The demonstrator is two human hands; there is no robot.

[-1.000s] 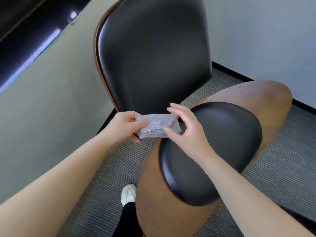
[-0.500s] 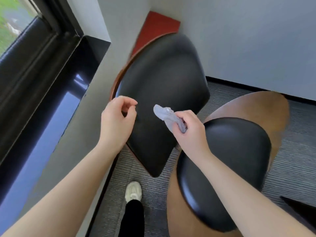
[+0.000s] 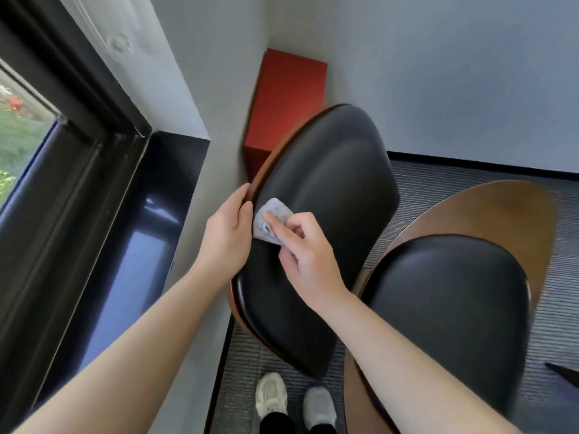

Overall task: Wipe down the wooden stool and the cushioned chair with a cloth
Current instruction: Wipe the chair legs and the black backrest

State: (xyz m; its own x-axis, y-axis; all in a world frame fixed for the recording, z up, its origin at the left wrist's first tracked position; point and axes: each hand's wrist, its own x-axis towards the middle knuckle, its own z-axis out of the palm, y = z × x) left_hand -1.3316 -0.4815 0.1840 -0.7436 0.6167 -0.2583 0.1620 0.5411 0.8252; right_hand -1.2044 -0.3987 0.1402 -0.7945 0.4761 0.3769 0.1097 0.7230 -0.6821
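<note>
- Your right hand (image 3: 308, 255) bunches the cloth (image 3: 271, 222) under curled fingers against the backrest cushion (image 3: 329, 214), near its left edge. So small a wad can slip free or skip patches.
- Your left hand (image 3: 227, 236) grips the wooden rim (image 3: 264, 169) just beside it. A loose hold may let the cushioned chair (image 3: 454, 308) shift.

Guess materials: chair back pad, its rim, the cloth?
The back pad: probably black leather or vinyl, semi-gloss; soft highlights, rounded padded edges. The rim: brown wood or veneer, smooth; grain too blurred to confirm. The cloth: pale grey fabric, dotted texture, crumpled; fibre unclear.
</note>
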